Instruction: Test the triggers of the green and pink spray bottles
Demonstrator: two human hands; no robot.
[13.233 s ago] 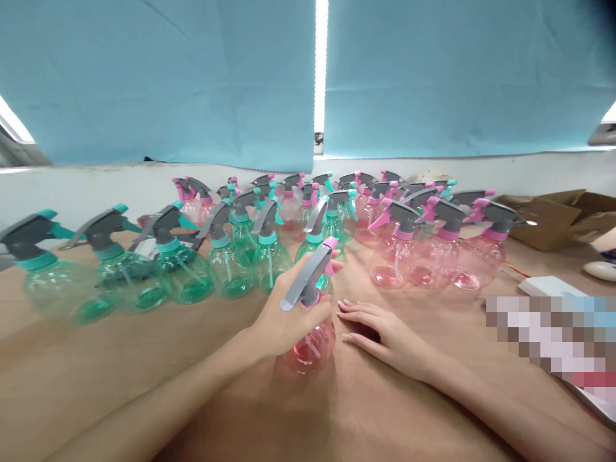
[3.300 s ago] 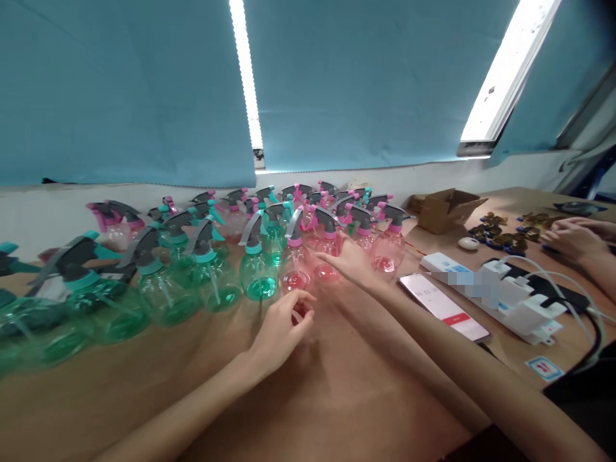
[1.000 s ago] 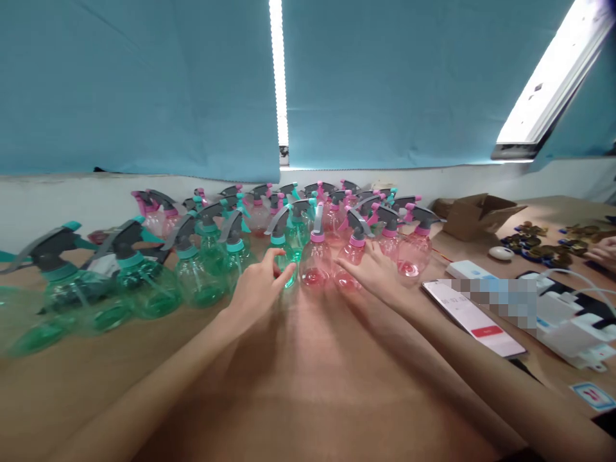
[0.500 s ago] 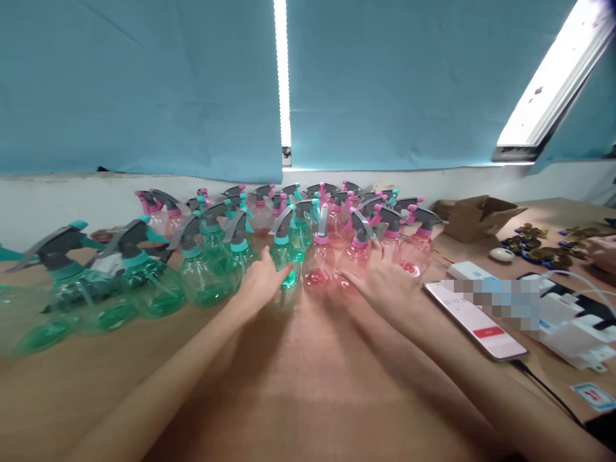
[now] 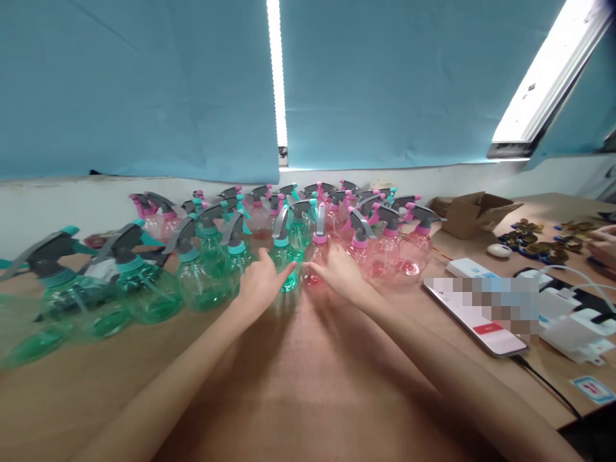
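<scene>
My left hand (image 5: 262,276) is at a green spray bottle (image 5: 290,281) with a teal collar and grey trigger head. Its thumb lies across the front of the bottle and its fingers curve round the left side. Close by, my right hand (image 5: 339,269) has its thumb and fingers round a pink spray bottle (image 5: 312,278) with a pink collar. Both bottles stand upright on the wooden table (image 5: 308,372). My fingertips are partly hidden behind the bottles. Another pink spray bottle (image 5: 359,253) stands just right of my right hand.
Several green bottles (image 5: 202,285) run in a row to the left; more pink and green ones stand behind. On the right lie a phone (image 5: 466,314) with a cable, a white power strip (image 5: 563,321), a white mouse (image 5: 499,251), a cardboard box (image 5: 474,215) and metal parts. A co-worker's hand (image 5: 604,244) shows at far right.
My right hand has moved left, from the pink bottle on the right to the middle pink one. My left hand stays at the green bottle. The view has shifted slightly.
</scene>
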